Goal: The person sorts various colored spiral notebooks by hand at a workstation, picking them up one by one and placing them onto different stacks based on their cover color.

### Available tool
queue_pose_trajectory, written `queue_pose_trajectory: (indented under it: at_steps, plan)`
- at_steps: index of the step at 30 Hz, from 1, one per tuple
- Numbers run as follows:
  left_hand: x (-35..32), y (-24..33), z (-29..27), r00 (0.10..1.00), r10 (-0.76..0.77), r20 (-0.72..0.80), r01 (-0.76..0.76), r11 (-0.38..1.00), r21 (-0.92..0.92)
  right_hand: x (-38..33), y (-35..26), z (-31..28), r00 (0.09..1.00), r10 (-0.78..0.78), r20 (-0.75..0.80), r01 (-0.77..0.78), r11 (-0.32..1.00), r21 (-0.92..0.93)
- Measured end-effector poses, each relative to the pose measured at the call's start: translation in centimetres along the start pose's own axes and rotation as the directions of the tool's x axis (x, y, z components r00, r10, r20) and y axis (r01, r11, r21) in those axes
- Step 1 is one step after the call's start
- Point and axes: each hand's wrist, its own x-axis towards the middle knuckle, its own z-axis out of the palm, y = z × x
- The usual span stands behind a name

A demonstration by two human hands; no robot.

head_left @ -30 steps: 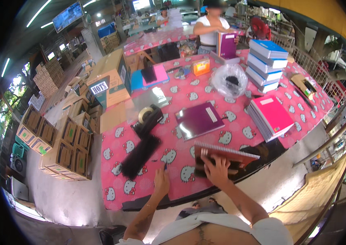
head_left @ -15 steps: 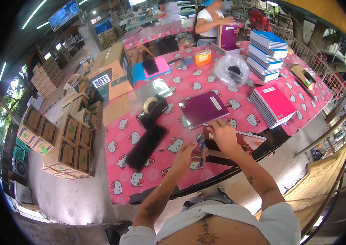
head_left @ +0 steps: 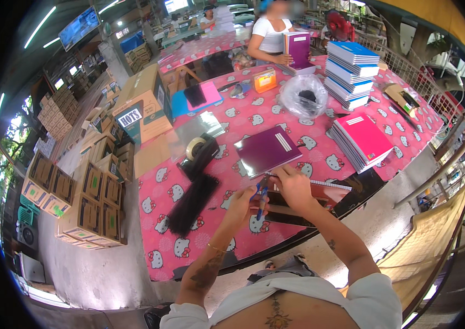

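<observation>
My left hand [head_left: 241, 205] is closed around a pair of blue-handled pliers [head_left: 262, 198], whose tip points away from me towards my right fingers. The right hand [head_left: 294, 186] pinches the far left corner of a reddish-brown spiral notebook [head_left: 331, 192], where the coil ends. That notebook lies at the near table edge, its coil side facing away from me and part of it under my right hand and wrist. Just beyond my hands rests a purple notebook [head_left: 269, 151]. A bundle of black coils [head_left: 193, 205] lies left of my left hand.
A black tape dispenser [head_left: 200, 155] stands beyond the coils. Stacked pink notebooks [head_left: 361, 140], blue notebooks [head_left: 350, 71] and a clear plastic bag [head_left: 303, 97] occupy the right side. A large carton [head_left: 144, 107] is far left. Across the table, another person holds purple notebooks [head_left: 298, 50].
My left hand and the pliers have moved slightly up and left, closer to my right fingers. The person across the table has lowered an arm beside the purple notebooks. The whole view has shifted a little.
</observation>
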Motion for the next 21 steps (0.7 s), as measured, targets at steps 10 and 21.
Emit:
queue_pose_trajectory:
  at_steps: [10,21]
  plan:
    - [0.9,-6.3,-10.9,0.842,0.502,0.2,-0.291,0.11,0.95,-3.2,8.1,-9.4,0.951,0.135,0.278,-0.122,0.991,-0.063]
    - [7.3,6.1,12.0,0.293,0.809,0.509,-0.292,-0.431,0.854,8.9,25.9,-27.3,0.995,0.094,-0.041,-0.097,0.99,-0.104]
